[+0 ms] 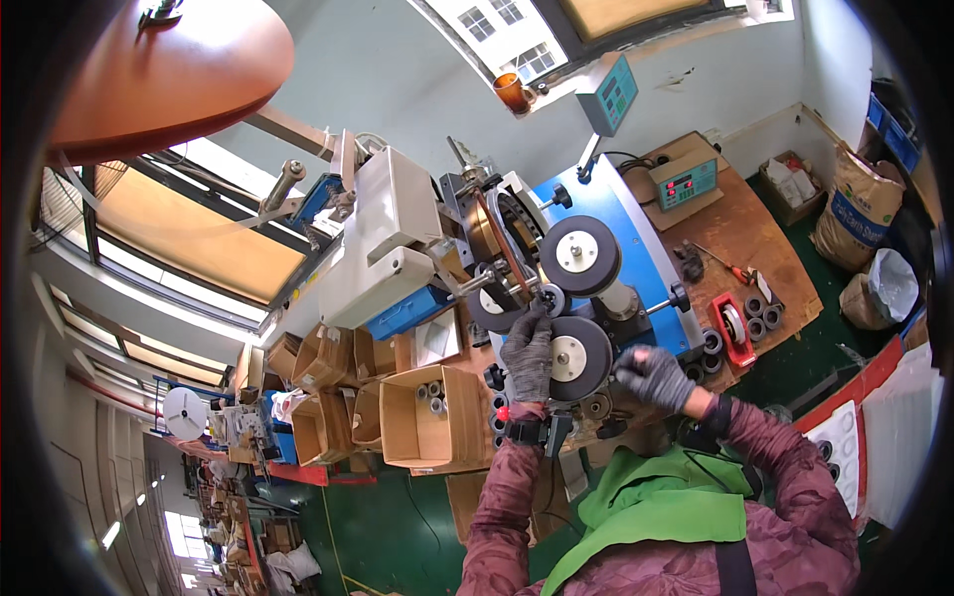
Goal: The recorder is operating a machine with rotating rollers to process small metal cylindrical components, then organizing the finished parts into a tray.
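My left hand (528,360), in a grey knitted glove, reaches up between the black rubber wheels of a ring-winding machine. Its fingertips close on a small dark ring core (553,298) set at the machine's metal winding ring (502,243). One black wheel (579,256) stands beyond the core, and another wheel (570,360) is just right of my left hand. To the right of that wheel, my right hand (652,378) hovers apart from the machine, also gloved, with curled fingers. Whatever its fingertips may hold is hidden.
A red tape dispenser (733,332) and several dark rings (763,320) lie on the wooden table at right, near an orange-handled screwdriver (737,270). Behind them stands a teal control box (686,185). Cardboard boxes (422,447) line the left, one holding rings.
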The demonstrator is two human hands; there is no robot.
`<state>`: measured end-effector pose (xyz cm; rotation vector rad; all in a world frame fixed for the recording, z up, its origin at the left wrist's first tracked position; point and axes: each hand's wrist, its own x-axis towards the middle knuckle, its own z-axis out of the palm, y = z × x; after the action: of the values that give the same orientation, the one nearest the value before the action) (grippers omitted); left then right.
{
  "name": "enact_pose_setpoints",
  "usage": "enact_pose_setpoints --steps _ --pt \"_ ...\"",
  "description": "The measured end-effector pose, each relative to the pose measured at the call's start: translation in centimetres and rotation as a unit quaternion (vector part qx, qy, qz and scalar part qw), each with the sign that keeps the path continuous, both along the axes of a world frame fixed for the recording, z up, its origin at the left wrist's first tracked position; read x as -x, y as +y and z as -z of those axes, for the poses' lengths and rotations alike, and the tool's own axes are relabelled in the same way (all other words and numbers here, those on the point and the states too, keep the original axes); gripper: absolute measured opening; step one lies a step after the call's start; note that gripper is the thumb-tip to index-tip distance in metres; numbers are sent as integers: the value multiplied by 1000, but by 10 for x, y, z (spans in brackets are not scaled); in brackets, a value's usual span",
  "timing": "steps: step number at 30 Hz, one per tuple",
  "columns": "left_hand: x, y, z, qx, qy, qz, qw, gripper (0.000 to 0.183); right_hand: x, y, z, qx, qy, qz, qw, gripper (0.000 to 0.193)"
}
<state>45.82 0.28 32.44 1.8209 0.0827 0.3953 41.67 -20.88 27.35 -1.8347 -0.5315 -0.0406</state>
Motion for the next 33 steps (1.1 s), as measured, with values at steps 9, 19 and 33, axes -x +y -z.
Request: enact_pose_setpoints --steps 9,19,33 --pt "-8 -8 -3 29 10 -28 999 17 -159 62 -78 -103 356 -103 923 18" --pt "-14 -1 1 -99 -33 -49 993 18 -201 91 -65 -44 507 -201 837 18" --pt "41 -22 -5 0 -42 -41 998 37 -155 85 -71 184 -272 85 941 15"
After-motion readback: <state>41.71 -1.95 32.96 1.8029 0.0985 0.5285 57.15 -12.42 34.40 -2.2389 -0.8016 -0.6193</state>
